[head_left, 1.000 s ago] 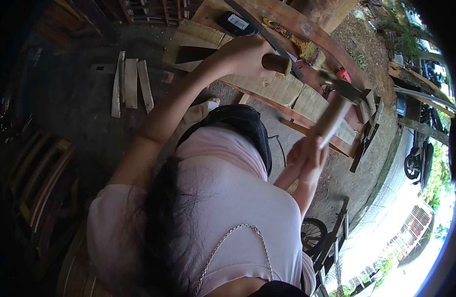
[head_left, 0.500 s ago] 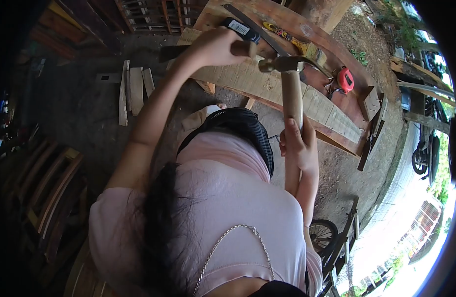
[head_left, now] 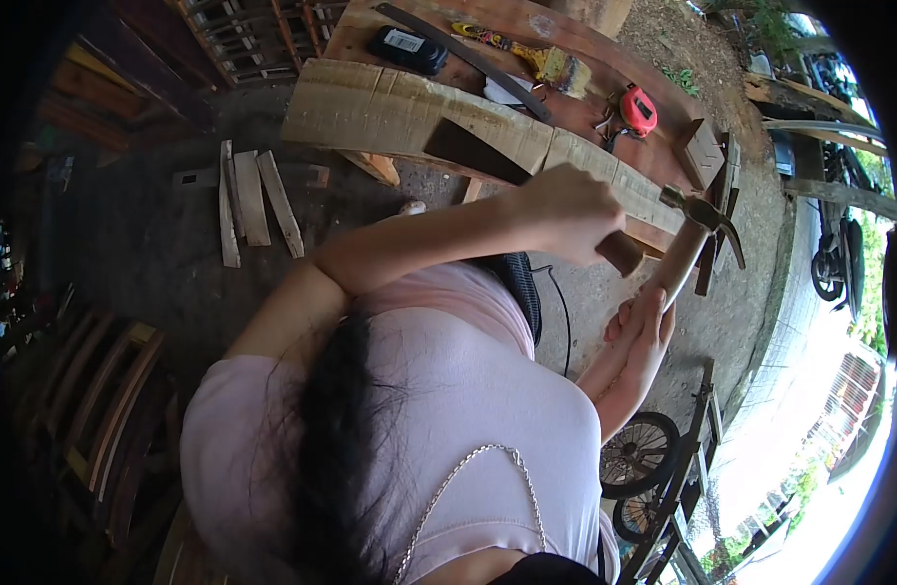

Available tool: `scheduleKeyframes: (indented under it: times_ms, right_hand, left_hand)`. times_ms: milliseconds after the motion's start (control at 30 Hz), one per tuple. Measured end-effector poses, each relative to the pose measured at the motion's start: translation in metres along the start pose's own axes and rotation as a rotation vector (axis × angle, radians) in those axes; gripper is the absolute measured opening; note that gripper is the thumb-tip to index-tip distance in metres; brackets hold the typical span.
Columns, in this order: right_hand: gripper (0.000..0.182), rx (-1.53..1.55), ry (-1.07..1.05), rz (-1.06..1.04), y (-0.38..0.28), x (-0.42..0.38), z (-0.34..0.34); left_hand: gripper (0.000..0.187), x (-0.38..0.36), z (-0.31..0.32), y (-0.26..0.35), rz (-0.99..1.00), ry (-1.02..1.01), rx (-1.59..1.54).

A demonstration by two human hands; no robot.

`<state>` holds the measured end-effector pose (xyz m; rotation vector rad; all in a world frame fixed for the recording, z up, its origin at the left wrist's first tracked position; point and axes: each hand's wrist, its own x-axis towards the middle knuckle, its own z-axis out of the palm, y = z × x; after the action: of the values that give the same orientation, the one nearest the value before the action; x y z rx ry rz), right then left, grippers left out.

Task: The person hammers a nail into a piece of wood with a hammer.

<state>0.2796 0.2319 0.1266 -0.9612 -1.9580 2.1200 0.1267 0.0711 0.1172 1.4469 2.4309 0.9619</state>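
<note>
My left hand (head_left: 570, 214) is closed round the wooden handle of a broad-bladed tool (head_left: 473, 151). Its dark blade points back to the left over a pale plank (head_left: 361, 107), and the handle end sticks out past my fist. To the right, my right hand (head_left: 648, 317) grips a claw hammer (head_left: 702, 214) by its wooden handle, head up, with the curved claw toward the right. The hammer head is near the bench's right end. Left fist and hammer are apart.
On the wooden bench (head_left: 555, 24) lie a black object with a white label (head_left: 406, 49), a long dark metal strip (head_left: 463, 58), a yellow-handled paintbrush (head_left: 560, 70) and a red tape measure (head_left: 636, 111). Wood strips (head_left: 251, 195) lie on the floor. A bicycle wheel (head_left: 638, 453) stands at right.
My left hand has swung right and down with the bladed tool, nearer the hammer. My right hand and the hammer have moved right, and the hammer has tilted right. The view has shifted slightly.
</note>
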Motion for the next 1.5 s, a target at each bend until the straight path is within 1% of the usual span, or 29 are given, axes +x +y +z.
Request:
scheduleKeyframes:
  times_ms: [33, 100, 133, 267, 333, 367, 433, 467, 500, 567, 600, 667, 700, 767, 833, 867, 900, 967, 1033, 1067, 1100, 1167, 1200, 1233, 1300, 1367, 1433, 1467, 1500]
  right_hand:
    - [0.032, -0.002, 0.002, 0.0, -0.001, -0.005, -0.006]
    - [0.033, -0.01, 0.131, 0.029, -0.003, -0.012, -0.015]
    - [0.034, -0.012, 0.165, 0.019, 0.0, -0.014, -0.019]
    - [0.036, -0.003, 0.172, 0.002, 0.011, -0.018, -0.034]
    - [0.039, 0.002, 0.224, -0.103, 0.009, -0.02, -0.039]
    - [0.039, 0.001, 0.221, -0.102, 0.006, -0.02, -0.047]
    - [0.047, 0.038, 0.239, -0.29, -0.008, -0.02, -0.059]
    - [0.054, 0.039, 0.353, -0.347, -0.013, -0.02, -0.06]
    - [0.057, 0.055, 0.323, -0.406, -0.019, -0.019, -0.066]
    - [0.05, 0.192, 0.223, -0.483, -0.019, -0.019, -0.062]
    - [0.05, 0.19, 0.219, -0.481, -0.003, -0.017, -0.063]
    - [0.045, -0.293, 0.163, -0.411, 0.042, -0.009, -0.064]
    - [0.04, -0.104, -0.158, -0.212, 0.02, -0.02, -0.024]
    - [0.043, -0.159, -0.165, -0.106, 0.026, -0.016, -0.028]
    - [0.049, -0.233, -0.139, -0.188, 0.011, -0.014, -0.039]
    - [0.053, -0.205, 0.001, -0.219, 0.003, -0.017, -0.036]
    - [0.055, -0.193, -0.004, -0.302, -0.003, -0.011, -0.045]
    - [0.05, 0.085, 0.181, -0.346, -0.005, -0.011, -0.043]
    - [0.045, 0.015, -0.027, -0.335, 0.003, -0.009, -0.031]
    - [0.038, 0.023, -0.012, -0.167, 0.009, -0.016, -0.012]
    - [0.037, -0.09, -0.208, -0.129, 0.02, -0.014, 0.001]
    - [0.035, -0.103, -0.162, 0.03, 0.015, -0.011, 0.009]
    - [0.036, -0.131, -0.187, -0.045, 0.015, -0.003, -0.001]
    - [0.036, -0.163, -0.204, -0.108, 0.011, 0.0, -0.009]
    - [0.041, -0.019, -0.03, -0.219, -0.009, -0.002, -0.016]
    - [0.051, 0.095, 0.153, -0.257, -0.016, -0.004, -0.009]
    - [0.048, 0.05, -0.164, -0.316, 0.001, 0.002, 0.002]
    - [0.033, -0.044, -0.116, -0.172, 0.011, -0.005, 0.02]
    - [0.031, -0.065, -0.251, -0.078, 0.017, -0.008, 0.034]
  left_hand:
    - [0.017, 0.007, 0.015, 0.004, 0.001, 0.0, -0.003]
    - [0.019, 0.018, 0.038, 0.009, -0.002, -0.026, -0.092]
    - [0.021, 0.021, 0.043, 0.008, -0.023, -0.087, -0.103]
    - [0.031, 0.029, 0.049, -0.011, -0.095, -0.048, -0.075]
    - [0.026, 0.031, 0.037, -0.012, -0.121, -0.014, -0.08]
    - [0.022, 0.031, 0.031, -0.01, -0.145, 0.018, -0.085]
    - [0.022, 0.033, 0.024, -0.008, -0.161, 0.081, -0.111]
    - [0.023, 0.035, 0.023, -0.009, -0.17, 0.086, -0.109]
    - [0.023, 0.036, 0.022, -0.011, -0.18, 0.092, -0.107]
    - [0.024, 0.036, 0.023, -0.012, -0.194, 0.091, -0.106]
    - [0.025, 0.037, 0.023, -0.013, -0.201, 0.089, -0.103]
    - [0.025, 0.037, 0.021, -0.012, -0.227, 0.076, -0.117]
    - [0.025, 0.037, 0.019, -0.012, -0.244, 0.055, -0.129]
    - [0.025, 0.028, 0.028, -0.029, -0.239, 0.092, -0.057]
    - [0.024, 0.019, 0.026, -0.037, -0.248, 0.12, -0.003]
    - [0.024, 0.018, 0.019, -0.036, -0.251, 0.099, -0.029]
    - [0.024, 0.018, 0.014, -0.036, -0.25, 0.084, -0.053]
    - [0.024, 0.018, 0.01, -0.037, -0.239, 0.111, -0.063]
    - [0.025, 0.018, 0.008, -0.037, -0.231, 0.142, -0.068]
    - [0.025, 0.018, 0.008, -0.037, -0.248, 0.126, -0.1]
    - [0.025, 0.017, 0.007, -0.038, -0.261, 0.103, -0.13]
    - [0.024, 0.003, -0.004, -0.054, -0.351, 0.037, -0.087]
    - [0.024, -0.003, -0.002, -0.061, -0.266, 0.126, -0.056]
    - [0.024, -0.007, -0.011, -0.058, -0.27, 0.119, -0.063]
    - [0.024, -0.009, -0.031, -0.053, -0.313, 0.118, -0.186]
    - [0.023, -0.005, -0.026, -0.06, -0.293, 0.181, -0.211]
    - [0.02, -0.005, -0.026, -0.063, -0.283, 0.153, -0.166]
    - [0.02, -0.008, -0.024, -0.066, -0.284, 0.156, -0.164]
    - [0.02, -0.011, -0.023, -0.07, -0.319, 0.131, -0.122]
